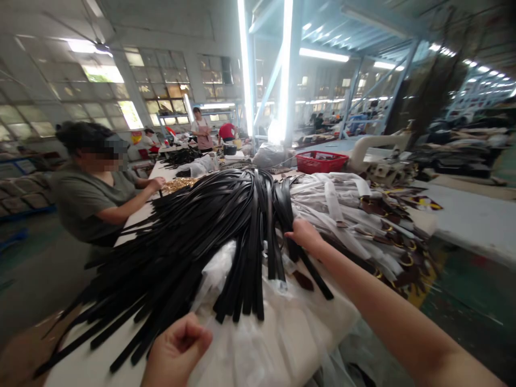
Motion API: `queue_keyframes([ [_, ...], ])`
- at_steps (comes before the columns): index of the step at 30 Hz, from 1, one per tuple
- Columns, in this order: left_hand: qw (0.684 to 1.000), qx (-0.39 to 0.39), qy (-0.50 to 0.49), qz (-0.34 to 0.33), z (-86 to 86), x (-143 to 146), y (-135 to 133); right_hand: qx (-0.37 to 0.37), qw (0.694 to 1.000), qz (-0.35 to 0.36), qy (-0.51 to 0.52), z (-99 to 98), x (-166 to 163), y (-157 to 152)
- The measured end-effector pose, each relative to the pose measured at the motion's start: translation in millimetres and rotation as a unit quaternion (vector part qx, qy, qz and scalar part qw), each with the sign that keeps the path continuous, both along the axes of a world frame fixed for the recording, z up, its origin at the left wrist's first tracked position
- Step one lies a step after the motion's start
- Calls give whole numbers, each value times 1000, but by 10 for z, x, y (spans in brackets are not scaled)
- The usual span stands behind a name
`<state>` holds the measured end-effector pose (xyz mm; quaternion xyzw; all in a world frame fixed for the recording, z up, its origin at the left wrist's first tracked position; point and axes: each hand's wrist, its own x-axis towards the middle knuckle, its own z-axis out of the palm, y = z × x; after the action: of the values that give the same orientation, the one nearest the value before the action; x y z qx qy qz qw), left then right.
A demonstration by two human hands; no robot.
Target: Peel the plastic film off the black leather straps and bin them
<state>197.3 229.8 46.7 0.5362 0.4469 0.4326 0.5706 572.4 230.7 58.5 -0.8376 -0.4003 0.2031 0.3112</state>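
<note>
Two hands at work: right hand grips black straps from the pile, left hand curls shut, pinching clear plastic.

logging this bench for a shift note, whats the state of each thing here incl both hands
left hand: closed in a fist at the near ends of the black straps
right hand: reaching out, fingers on the black straps
black straps: heaped loose, fanned across the table
white straps: piled beside the black ones
red basket: upright, contents unclear
clear plastic sheet: crumpled under the straps
</note>
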Motion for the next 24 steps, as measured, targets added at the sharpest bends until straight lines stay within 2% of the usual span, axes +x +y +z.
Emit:
queue_keyframes([
  [3,1000,10,12,0,82,-18,-32,66,981,77,163,173,-302,-96],
  [6,1000,6,6,-10,143,-36,-69,123,924,173,319,332,-890,-270],
  [8,1000,-11,-8,-18,155,-59,-92,139,884,222,387,395,-1328,-389],
  [11,999,-35,-30,-30,156,-106,-119,199,815,265,476,412,-1814,-497],
  [13,998,-37,-40,-34,160,-141,-135,234,789,268,501,391,-1963,-520],
  [21,994,-74,-68,-42,182,-219,-171,240,793,249,502,364,-1989,-516],
  [24,996,-56,-53,-54,195,-191,-158,235,799,258,490,324,-2053,-531],
])
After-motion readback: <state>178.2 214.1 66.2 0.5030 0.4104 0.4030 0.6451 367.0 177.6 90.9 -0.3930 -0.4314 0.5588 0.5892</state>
